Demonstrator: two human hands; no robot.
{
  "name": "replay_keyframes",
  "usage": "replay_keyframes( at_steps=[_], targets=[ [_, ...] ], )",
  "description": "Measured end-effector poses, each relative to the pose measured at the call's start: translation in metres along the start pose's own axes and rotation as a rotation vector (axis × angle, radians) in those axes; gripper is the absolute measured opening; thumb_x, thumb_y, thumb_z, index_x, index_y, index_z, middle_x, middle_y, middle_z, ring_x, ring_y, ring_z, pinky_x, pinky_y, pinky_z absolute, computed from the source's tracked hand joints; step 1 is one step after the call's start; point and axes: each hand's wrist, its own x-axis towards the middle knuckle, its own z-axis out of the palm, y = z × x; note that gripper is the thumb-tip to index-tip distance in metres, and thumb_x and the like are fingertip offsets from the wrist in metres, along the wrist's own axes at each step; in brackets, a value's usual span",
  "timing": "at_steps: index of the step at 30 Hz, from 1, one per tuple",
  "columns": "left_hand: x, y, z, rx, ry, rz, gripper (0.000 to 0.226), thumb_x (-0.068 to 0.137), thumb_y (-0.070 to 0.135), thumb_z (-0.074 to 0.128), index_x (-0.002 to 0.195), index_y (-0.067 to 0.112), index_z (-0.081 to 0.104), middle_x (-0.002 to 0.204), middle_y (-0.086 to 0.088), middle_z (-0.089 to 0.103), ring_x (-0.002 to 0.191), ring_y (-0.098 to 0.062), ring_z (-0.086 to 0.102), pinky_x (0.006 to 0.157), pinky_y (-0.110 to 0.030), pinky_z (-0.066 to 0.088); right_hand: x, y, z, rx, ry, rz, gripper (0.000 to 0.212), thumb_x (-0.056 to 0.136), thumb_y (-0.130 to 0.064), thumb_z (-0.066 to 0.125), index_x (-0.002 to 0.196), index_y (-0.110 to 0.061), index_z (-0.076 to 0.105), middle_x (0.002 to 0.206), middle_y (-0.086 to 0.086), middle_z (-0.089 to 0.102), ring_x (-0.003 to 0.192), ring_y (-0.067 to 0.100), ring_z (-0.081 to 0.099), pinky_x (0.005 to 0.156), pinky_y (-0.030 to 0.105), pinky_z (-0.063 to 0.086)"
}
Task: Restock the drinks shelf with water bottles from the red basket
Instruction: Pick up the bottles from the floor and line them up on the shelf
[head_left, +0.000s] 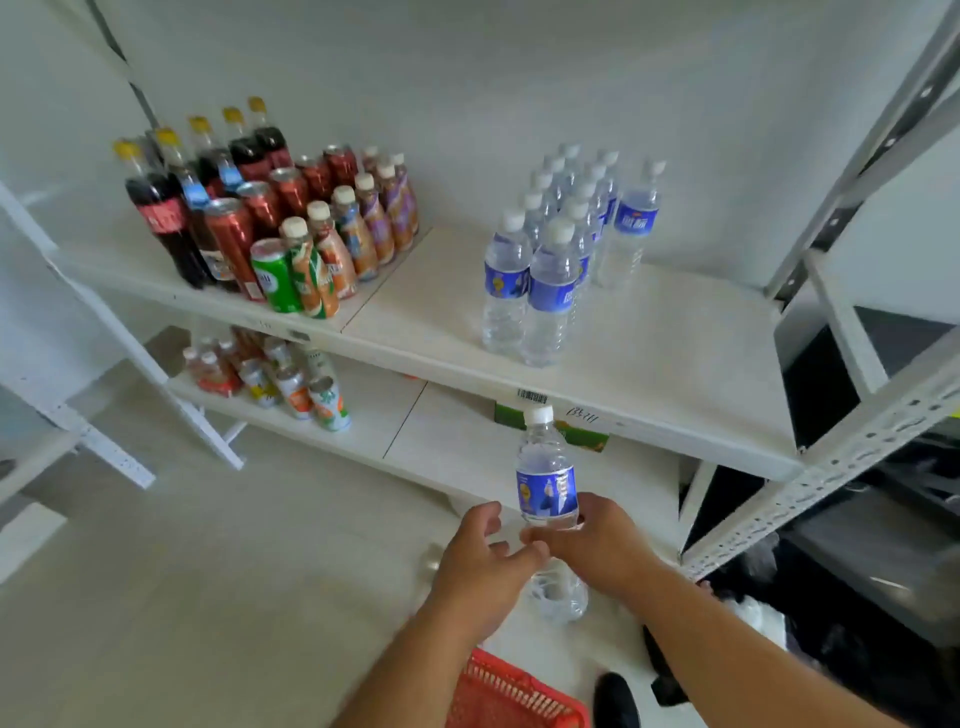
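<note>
Head view: at 6 o'clock the right hand (597, 545) grips an upright water bottle (546, 478), fingers curled round its middle below the label. Left hand (483, 561) fingers, loosely spread, touch its left side, above the red basket (511, 696).

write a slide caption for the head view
Right hand holds a water bottle upright below the drinks shelf, left hand alongside, red basket below.

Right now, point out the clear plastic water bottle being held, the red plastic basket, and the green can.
Clear plastic water bottle (546, 491), head view, blue label.
Red plastic basket (511, 699), head view, mesh wall.
Green can (275, 280), head view, side.
</note>
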Motion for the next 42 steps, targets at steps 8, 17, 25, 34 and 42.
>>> replay_keyframes(
  at_steps=[8, 17, 25, 34, 42],
  targets=[
    [-0.029, 0.068, -0.012, 0.107, 0.006, 0.206, 0.071, 0.082, 0.045, 0.075, 0.143, 0.037, 0.040, 0.139, 0.016, 0.047, 0.121, -0.004, 0.055, 0.090, -0.029, 0.052, -0.038, -0.037, -0.043, 0.084, 0.128, -0.178, 0.020, 0.075, -0.043, 0.087, 0.089, -0.034, 0.077, 0.080, -0.020, 0.077, 0.073, -0.005, 0.070, 0.070, 0.022, 0.055],
    [-0.026, 0.106, 0.001, 0.145, -0.033, 0.299, 0.068, 0.084, 0.042, 0.074, 0.143, 0.032, 0.043, 0.141, 0.014, 0.048, 0.122, -0.006, 0.056, 0.090, -0.023, 0.042, -0.045, -0.048, -0.078, 0.170, 0.236, -0.185, 0.016, 0.075, -0.037, 0.088, 0.085, -0.034, 0.076, 0.080, -0.019, 0.077, 0.076, 0.003, 0.073, 0.076, 0.027, 0.059],
    [0.010, 0.134, 0.017, 0.160, -0.036, 0.288, 0.067, 0.090, 0.040, 0.069, 0.149, 0.033, 0.038, 0.143, 0.013, 0.049, 0.120, -0.007, 0.055, 0.090, -0.024, 0.041, 0.001, -0.052, -0.104, 0.151, 0.273, -0.153, 0.035, 0.067, -0.049, 0.090, 0.096, -0.034, 0.077, 0.084, -0.013, 0.079, 0.079, 0.007, 0.074, 0.079, 0.034, 0.062],
    [0.074, 0.174, 0.041, 0.200, -0.030, 0.229, 0.066, 0.090, 0.040, 0.068, 0.148, 0.031, 0.038, 0.144, 0.012, 0.046, 0.116, -0.006, 0.056, 0.088, -0.024, 0.041, 0.087, -0.051, -0.137, 0.169, 0.307, -0.099, 0.051, 0.063, -0.057, 0.088, 0.106, -0.033, 0.074, 0.093, -0.011, 0.077, 0.086, 0.011, 0.073, 0.084, 0.036, 0.060],
    [0.129, 0.208, 0.070, 0.200, -0.021, 0.199, 0.064, 0.092, 0.040, 0.067, 0.148, 0.031, 0.037, 0.146, 0.011, 0.045, 0.124, -0.009, 0.054, 0.081, -0.021, 0.044, 0.149, -0.052, -0.170, 0.148, 0.346, -0.070, 0.057, 0.069, -0.056, 0.087, 0.118, -0.034, 0.069, 0.106, -0.012, 0.073, 0.093, 0.014, 0.069, 0.073, 0.027, 0.052]
  ],
)
